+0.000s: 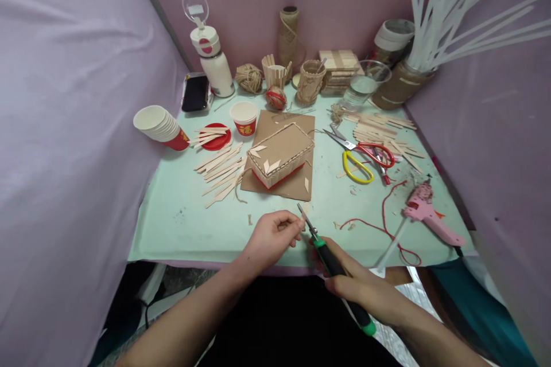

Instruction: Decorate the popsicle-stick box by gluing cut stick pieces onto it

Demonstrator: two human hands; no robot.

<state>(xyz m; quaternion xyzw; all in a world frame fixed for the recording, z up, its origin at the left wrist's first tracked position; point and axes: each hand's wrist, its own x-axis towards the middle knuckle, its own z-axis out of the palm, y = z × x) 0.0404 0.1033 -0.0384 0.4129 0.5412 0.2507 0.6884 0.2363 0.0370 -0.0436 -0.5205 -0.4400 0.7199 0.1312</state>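
My right hand [350, 278] is wrapped round the black and green handles of a pair of cutters [327, 255], whose metal blades point up and away from me. Thumb and fingertips of my left hand [275, 236] are pinched together right beside the blades; whatever they hold is too small to make out. Beyond both hands, a box covered with craft sticks [282, 173], edged with braided twine and red at its base, rests on a sheet of brown cardboard [293, 190]. Pale diamond-shaped wood pieces [272, 166] lie on its top, and one more lies on the cardboard.
Cut craft sticks [221, 169] and stacked paper cups [157, 124] are at left. Scissors [355, 149], loose sticks [374, 129], red cord [379, 226] and a pink glue gun [430, 215] lie at right. A bottle [217, 71], twine and a glass [359, 89] stand behind.
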